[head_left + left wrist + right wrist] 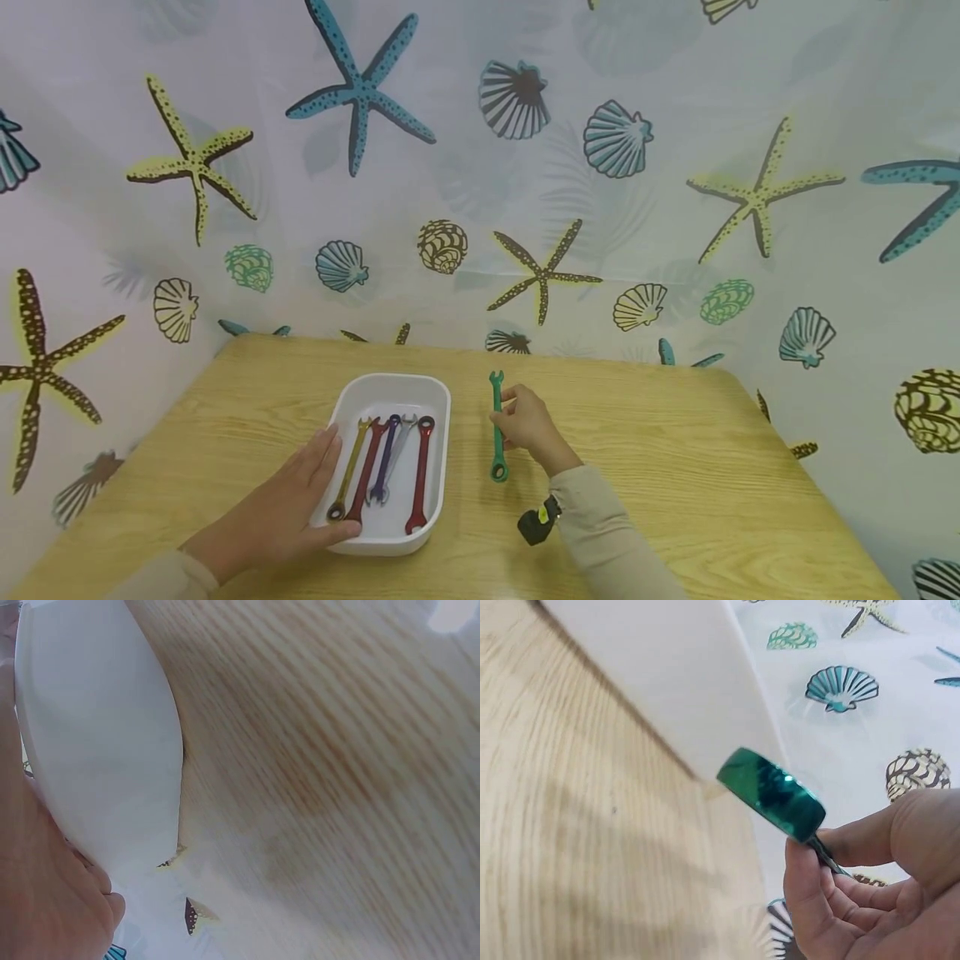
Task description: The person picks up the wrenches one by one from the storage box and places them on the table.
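Observation:
In the head view my right hand (pixel 528 423) pinches a green combination wrench (pixel 498 450) between thumb and fingers, above the table to the right of a white tray. The wrench stands nearly upright in that view, open jaw up and ring end down. Up close in the right wrist view, the shiny ring end (pixel 772 793) points toward the camera. My left hand (pixel 288 492) rests on the left rim of the white tray (pixel 446 467), fingers straight, thumb across its near left corner. Inside lie a gold wrench (pixel 349 471), a purple wrench (pixel 386 454), a silver wrench and two red wrenches (pixel 422 475).
Both the tray and my hands are over a light wood-grain table (pixel 675 467). A white curtain (pixel 450 183) printed with starfish and shells surrounds its back and sides. A small black device (pixel 536 523) is strapped at my right wrist.

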The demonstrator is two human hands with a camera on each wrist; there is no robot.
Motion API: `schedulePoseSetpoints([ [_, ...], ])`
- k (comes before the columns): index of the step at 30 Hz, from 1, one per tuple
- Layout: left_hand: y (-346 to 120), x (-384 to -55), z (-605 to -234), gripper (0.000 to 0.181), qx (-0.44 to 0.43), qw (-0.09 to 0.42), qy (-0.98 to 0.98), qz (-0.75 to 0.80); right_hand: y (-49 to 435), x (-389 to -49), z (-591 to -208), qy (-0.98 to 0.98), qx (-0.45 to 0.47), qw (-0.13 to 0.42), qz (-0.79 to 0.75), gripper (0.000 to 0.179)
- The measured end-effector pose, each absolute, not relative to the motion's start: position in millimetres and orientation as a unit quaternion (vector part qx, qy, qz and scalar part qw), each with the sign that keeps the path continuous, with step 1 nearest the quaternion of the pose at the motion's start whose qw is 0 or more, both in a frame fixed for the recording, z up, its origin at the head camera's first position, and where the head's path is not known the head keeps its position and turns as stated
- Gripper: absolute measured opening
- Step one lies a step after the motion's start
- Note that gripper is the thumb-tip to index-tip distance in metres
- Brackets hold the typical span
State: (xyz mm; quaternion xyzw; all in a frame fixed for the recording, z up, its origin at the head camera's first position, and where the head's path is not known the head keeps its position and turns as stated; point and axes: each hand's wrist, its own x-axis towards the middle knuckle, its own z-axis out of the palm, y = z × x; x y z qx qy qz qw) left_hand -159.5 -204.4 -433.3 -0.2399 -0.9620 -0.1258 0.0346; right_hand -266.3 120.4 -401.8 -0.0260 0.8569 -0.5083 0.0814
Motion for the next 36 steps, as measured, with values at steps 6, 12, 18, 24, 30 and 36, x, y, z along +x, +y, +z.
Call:
schedulePoseSetpoints([
  [6, -203.8, -160.3, -433.3, 0.105, -0.233, 0.024, -0.964, -0.129, 123.4, -266.0, -414.6, 0.868, -0.011, 0.096, -0.487, 0.034],
  [12, -204.0, -159.1, -432.4, 0.107, -0.227, 0.023, -0.965, -0.129, 120.5, -267.1, -424.8, 0.874, -0.003, 0.103, -0.475, 0.034],
  [18, -203.2, -158.3, -430.6, 0.107, -0.226, 0.019, -0.965, -0.129, 120.9, -269.7, -435.9, 0.884, -0.001, 0.094, -0.458, 0.033],
  [24, -202.6, -159.3, -430.2, 0.109, -0.224, 0.019, -0.966, -0.127, 120.3, -269.8, -441.8, 0.885, -0.004, 0.091, -0.457, 0.034],
  [30, -202.2, -160.4, -431.6, 0.109, -0.22, 0.019, -0.967, -0.127, 117.9, -268.7, -446.1, 0.889, -0.007, 0.078, -0.451, 0.034],
  [36, -202.5, -160.2, -432.0, 0.11, -0.218, 0.017, -0.967, -0.13, 113.1, -267.1, -447.2, 0.908, -0.012, 0.062, -0.415, 0.035],
])
